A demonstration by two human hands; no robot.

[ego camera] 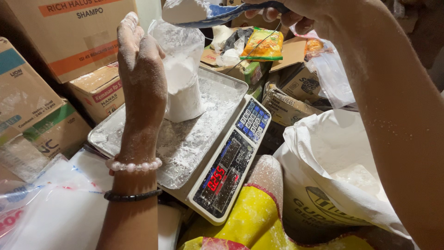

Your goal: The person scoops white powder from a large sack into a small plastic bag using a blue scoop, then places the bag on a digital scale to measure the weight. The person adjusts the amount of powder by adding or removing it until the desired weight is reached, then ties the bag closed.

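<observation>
Head view first: our left hand (pixel 141 78) stands upright at ten o'clock, powder-dusted fingers pressed together and laid against the rim of the clear plastic bag (pixel 181 69), holding its mouth open. Our right hand (pixel 296 14) at twelve o'clock has its fingers curled round the handle of a blue scoop (pixel 217 13), heaped with white powder and poised just above the bag's mouth.

The bag stands half-filled at the centre of the metal tray (pixel 138 148) on the digital scale (pixel 226 171).

We judge spills the main risk: the mouth is narrow against the scoop's width, so a quick tilt could send powder over the rim onto the tray, already well dusted. The bag is soft and held on one side only; if that grip slackens, it could slump.

Room is tight. Cardboard boxes (pixel 60 41) crowd from eight to eleven o'clock, packets pile at one o'clock, and the open white sack (pixel 333 157) sits at four o'clock, just beside the scale. Open travel lies between sack and bag, above the scale's keypad.
</observation>
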